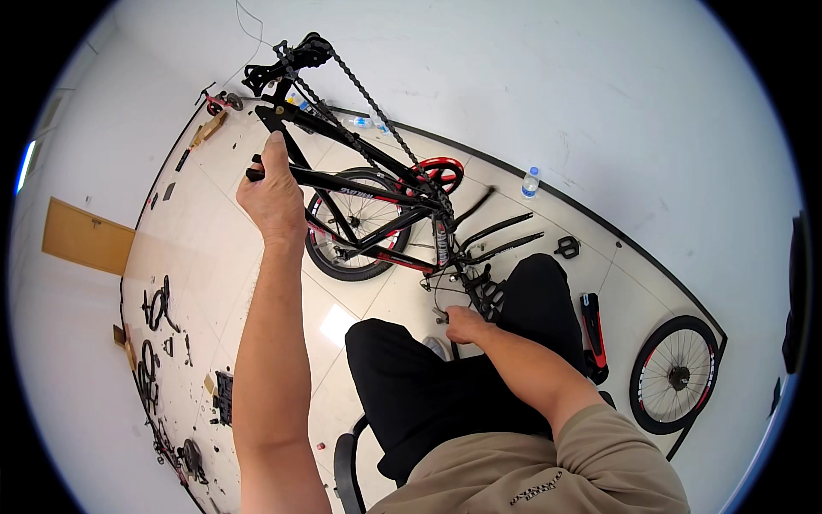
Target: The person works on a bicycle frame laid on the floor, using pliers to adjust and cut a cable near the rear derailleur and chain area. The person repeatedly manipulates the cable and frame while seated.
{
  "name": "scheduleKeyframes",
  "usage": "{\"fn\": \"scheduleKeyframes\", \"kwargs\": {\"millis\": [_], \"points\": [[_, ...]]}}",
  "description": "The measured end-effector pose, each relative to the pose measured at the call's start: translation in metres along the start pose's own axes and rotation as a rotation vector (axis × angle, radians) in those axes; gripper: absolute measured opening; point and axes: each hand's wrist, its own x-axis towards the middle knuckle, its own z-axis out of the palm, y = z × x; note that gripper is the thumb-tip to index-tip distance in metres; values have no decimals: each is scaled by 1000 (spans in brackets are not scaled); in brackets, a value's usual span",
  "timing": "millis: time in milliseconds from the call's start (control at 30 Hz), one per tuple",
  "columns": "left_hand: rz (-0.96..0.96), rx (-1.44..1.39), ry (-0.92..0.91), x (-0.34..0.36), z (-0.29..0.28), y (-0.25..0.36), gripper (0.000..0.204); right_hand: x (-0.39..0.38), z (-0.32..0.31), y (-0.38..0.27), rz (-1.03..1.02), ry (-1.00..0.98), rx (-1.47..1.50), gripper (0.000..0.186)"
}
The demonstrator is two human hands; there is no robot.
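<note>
A black bicycle frame (372,248) with red and white markings stands tilted before me. My left hand (274,193) is closed round a black tube at its raised end, the thumb pointing up. Beyond that hand are a rear derailleur (310,51) and a hanging chain (364,92), which runs down to a red chainring (445,176). Low by my knees, my right hand (469,325) has its fingers curled beside the frame's lower end. A small greyish part shows at its fingertips; its kind is unclear. A wheel (347,267) with a black tyre lies behind the frame.
At the right are a black pedal (567,248), a long black-and-red part (594,334) and another wheel (635,390) against the wall. A water bottle (531,182) stands near the skirting. Several bike parts and a black tool case (224,398) lie at the left.
</note>
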Motion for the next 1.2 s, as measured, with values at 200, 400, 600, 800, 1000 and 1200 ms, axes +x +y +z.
{"fn": "scheduleKeyframes", "kwargs": {"millis": [200,400,600,800,1000,1200], "points": [[43,27,-14,5,-4,-6,42,2,2,2,-11,8,3,38],[19,14,-16,3,-1,-4,42,1,1,2,-2,11,0,37],[59,12,-17,6,-3,-7,42,2,1,3,9,26,19,37],[71,11,-23,6,-2,-8,43,12,2,6,128,112,226,37],[53,15,-31,6,-4,-8,42,16,1,10,158,252,323,35],[65,3,-23,3,-3,-7,42,23,-4,11,230,346,781,28]]}}
